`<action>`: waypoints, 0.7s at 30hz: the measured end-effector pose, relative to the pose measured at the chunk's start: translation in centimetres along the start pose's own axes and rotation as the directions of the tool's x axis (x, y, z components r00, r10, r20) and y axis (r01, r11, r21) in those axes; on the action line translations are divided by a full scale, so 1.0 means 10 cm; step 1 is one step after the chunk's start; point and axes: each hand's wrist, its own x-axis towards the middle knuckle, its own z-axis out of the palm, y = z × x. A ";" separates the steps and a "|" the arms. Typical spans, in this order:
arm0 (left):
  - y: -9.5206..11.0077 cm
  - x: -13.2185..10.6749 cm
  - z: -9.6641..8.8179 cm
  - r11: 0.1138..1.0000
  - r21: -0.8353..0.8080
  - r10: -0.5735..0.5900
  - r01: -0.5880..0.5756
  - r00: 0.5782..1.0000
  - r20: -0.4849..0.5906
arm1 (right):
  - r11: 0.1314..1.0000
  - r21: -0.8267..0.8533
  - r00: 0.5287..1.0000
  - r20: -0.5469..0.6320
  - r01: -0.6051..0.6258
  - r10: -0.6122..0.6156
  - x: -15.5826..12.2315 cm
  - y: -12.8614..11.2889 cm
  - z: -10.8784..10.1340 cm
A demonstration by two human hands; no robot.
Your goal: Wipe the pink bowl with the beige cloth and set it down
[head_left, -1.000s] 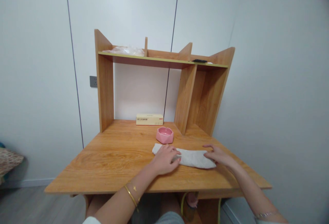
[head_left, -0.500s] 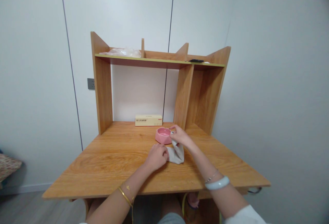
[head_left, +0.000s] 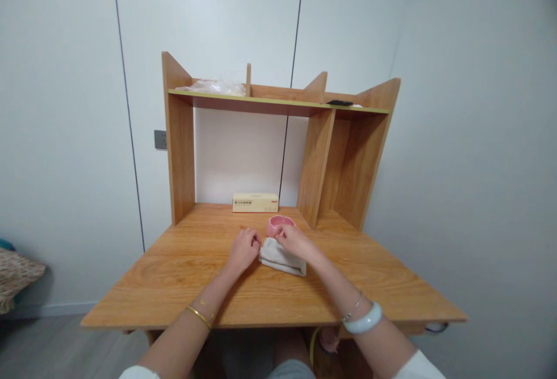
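Observation:
A light grey cloth (head_left: 282, 258) lies folded into a flat strip on the desk, close in front of a pink faceted bowl (head_left: 273, 226). At the cloth's left end, my left hand (head_left: 244, 248) is closed, its curled fingertips at the far left corner. My right hand (head_left: 296, 242) reaches over the cloth from the right with fingers pinched at its far edge. It covers part of the cloth and the bowl's lower right side.
On the wooden desk (head_left: 183, 286), a cream box (head_left: 255, 203) stands at the back. A shelf unit (head_left: 319, 164) rises behind, with a clear plastic bag (head_left: 217, 87) and a flat black object (head_left: 339, 103) on top.
The cloth's raised right part has come down to the left, making a more compact fold. My right hand has moved left and lower; my left hand has shifted left and slightly farther away.

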 end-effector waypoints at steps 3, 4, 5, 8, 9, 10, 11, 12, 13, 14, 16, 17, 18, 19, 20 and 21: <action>0.02 0.00 0.06 0.998 -0.008 0.056 -0.056 0.996 0.076 | 0.977 -0.211 0.981 0.181 -0.032 0.071 -0.21 0.09 -0.15; 0.01 0.00 0.08 0.999 -0.009 0.051 -0.051 0.992 0.113 | 0.962 -0.271 0.971 0.222 -0.023 0.085 -0.29 0.12 -0.16; 0.01 -0.01 0.10 0.999 -0.013 0.036 -0.035 0.988 0.149 | 0.947 -0.321 0.966 0.242 -0.010 0.092 -0.36 0.15 -0.14; -0.03 -0.01 0.14 0.999 -0.048 0.005 0.005 0.977 0.212 | 0.909 -0.417 0.979 0.184 -0.005 0.090 -0.51 0.21 -0.02; -0.04 -0.01 0.14 0.998 -0.065 0.013 0.001 0.975 0.221 | 0.900 -0.435 0.983 0.156 -0.016 0.093 -0.53 0.24 0.02; -0.05 -0.01 0.13 0.996 -0.084 0.032 -0.013 0.972 0.232 | 0.892 -0.450 0.985 0.136 -0.030 0.102 -0.54 0.26 0.05; -0.05 -0.02 0.13 0.994 -0.105 0.059 -0.034 0.967 0.247 | 0.884 -0.465 0.986 0.121 -0.044 0.113 -0.53 0.28 0.07; -0.04 -0.02 0.12 0.990 -0.126 0.089 -0.057 0.960 0.266 | 0.874 -0.482 0.987 0.104 -0.059 0.124 -0.51 0.30 0.07; -0.02 -0.03 0.11 0.986 -0.145 0.119 -0.079 0.950 0.289 | 0.862 -0.501 0.987 0.084 -0.076 0.135 -0.49 0.33 0.07; 0.01 -0.03 0.11 0.982 -0.160 0.148 -0.101 0.938 0.313 | 0.849 -0.520 0.987 0.061 -0.097 0.150 -0.47 0.36 0.06; 0.06 -0.05 0.13 0.975 -0.177 0.192 -0.136 0.915 0.356 | 0.824 -0.551 0.986 0.014 -0.133 0.168 -0.42 0.42 0.03; 0.09 -0.06 0.14 0.973 -0.182 0.205 -0.145 0.906 0.371 | 0.815 -0.562 0.985 -0.001 -0.144 0.173 -0.41 0.44 0.02; 0.11 -0.06 0.16 0.971 -0.188 0.211 -0.148 0.901 0.380 | 0.809 -0.568 0.984 -0.007 -0.149 0.175 -0.40 0.46 0.01; 0.12 -0.06 0.18 0.970 -0.195 0.212 -0.146 0.899 0.383 | 0.806 -0.573 0.984 -0.007 -0.149 0.177 -0.39 0.47 0.00; 0.13 -0.06 0.19 0.969 -0.207 0.208 -0.136 0.901 0.380 | 0.804 -0.576 0.984 0.001 -0.145 0.178 -0.39 0.47 -0.01; 0.12 -0.05 0.21 0.967 -0.225 0.200 -0.122 0.907 0.371 | 0.804 -0.578 0.984 0.013 -0.137 0.177 -0.39 0.45 -0.02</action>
